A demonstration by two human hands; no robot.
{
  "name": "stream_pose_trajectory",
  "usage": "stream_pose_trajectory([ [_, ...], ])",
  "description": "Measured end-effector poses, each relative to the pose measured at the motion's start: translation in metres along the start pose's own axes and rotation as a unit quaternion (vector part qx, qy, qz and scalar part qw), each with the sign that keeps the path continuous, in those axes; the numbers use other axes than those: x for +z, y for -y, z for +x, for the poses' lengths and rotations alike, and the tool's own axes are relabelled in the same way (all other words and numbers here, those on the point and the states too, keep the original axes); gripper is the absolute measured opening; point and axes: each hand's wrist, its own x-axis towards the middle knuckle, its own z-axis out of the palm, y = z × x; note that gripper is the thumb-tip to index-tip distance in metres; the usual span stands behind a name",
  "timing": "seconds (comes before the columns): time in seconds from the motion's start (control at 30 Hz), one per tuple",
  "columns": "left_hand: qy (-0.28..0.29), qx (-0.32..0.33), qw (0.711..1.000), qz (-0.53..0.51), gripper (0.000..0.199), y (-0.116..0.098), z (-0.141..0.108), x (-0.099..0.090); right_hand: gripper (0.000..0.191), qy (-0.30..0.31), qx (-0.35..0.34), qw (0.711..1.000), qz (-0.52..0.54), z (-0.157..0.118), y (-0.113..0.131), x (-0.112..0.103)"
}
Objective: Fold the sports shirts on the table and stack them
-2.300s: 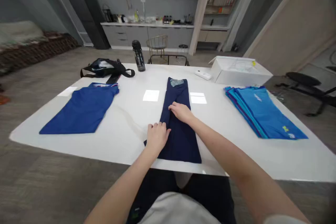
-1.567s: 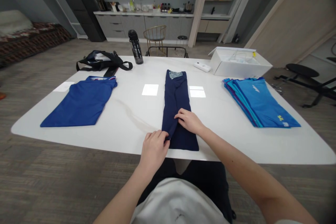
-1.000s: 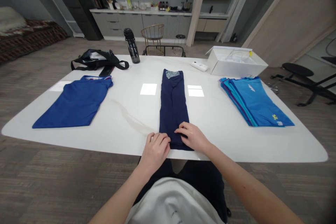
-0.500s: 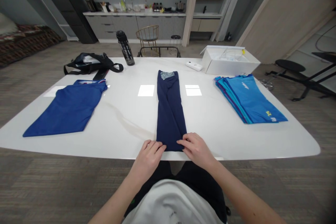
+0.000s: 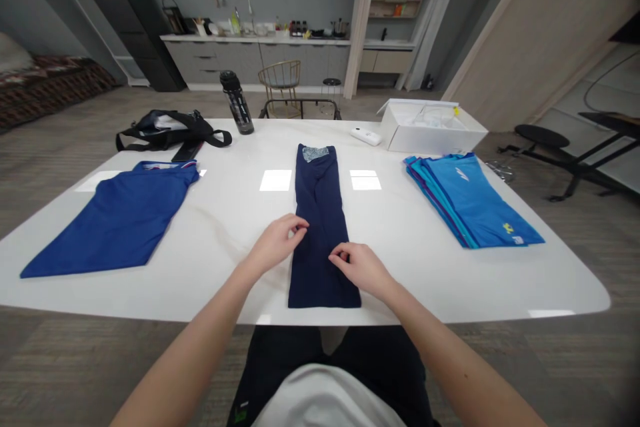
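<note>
A navy garment [image 5: 320,213], folded into a long narrow strip, lies lengthwise before me on the white table [image 5: 225,213]. Its far end shows a grey patterned patch, and its near end is flat close to the table's front edge. My left hand [image 5: 281,241] is over the left edge of the strip, fingers loosely bent, thumb and forefinger a little apart. Over the right edge is my right hand [image 5: 364,268], a bit nearer to me, its fingers loosely curled. Neither hand visibly grips the cloth; whether the fingertips touch it I cannot tell.
To the left lies a folded blue shirt [image 5: 125,220]; to the right, a stack of lighter blue folded clothes [image 5: 480,200]. Along the far side are a black bag [image 5: 165,130], a dark bottle [image 5: 237,103], a small white device [image 5: 365,137] and an open white box [image 5: 425,133].
Both hands have left the near end of the navy garment and moved farther up along it, the left one more. The view has tilted up slightly.
</note>
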Motion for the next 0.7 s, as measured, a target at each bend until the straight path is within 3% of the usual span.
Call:
stream_pose_trajectory([
  [0.17,-0.019,-0.035,0.991,0.129,0.022,0.032,0.128,0.008,0.031,0.0,0.062,0.996,-0.06,0.05,0.01,0.006],
  [0.3,-0.004,-0.049,0.966,0.255,0.038,0.042,0.198,0.031,0.029,-0.016,0.102,0.99,-0.098,0.055,0.015,0.016],
  [0.4,0.015,-0.067,0.952,0.299,0.04,0.051,0.224,0.046,0.025,-0.007,0.112,0.989,-0.1,0.049,0.016,0.02],
  [0.53,0.037,-0.075,0.951,0.298,0.026,0.062,0.237,0.054,0.018,0.006,0.111,0.988,-0.106,0.042,0.016,0.022],
  [0.7,-0.027,-0.101,0.967,0.232,0.025,0.066,0.243,0.05,0.019,0.016,0.099,0.989,-0.111,0.039,0.016,0.023],
])
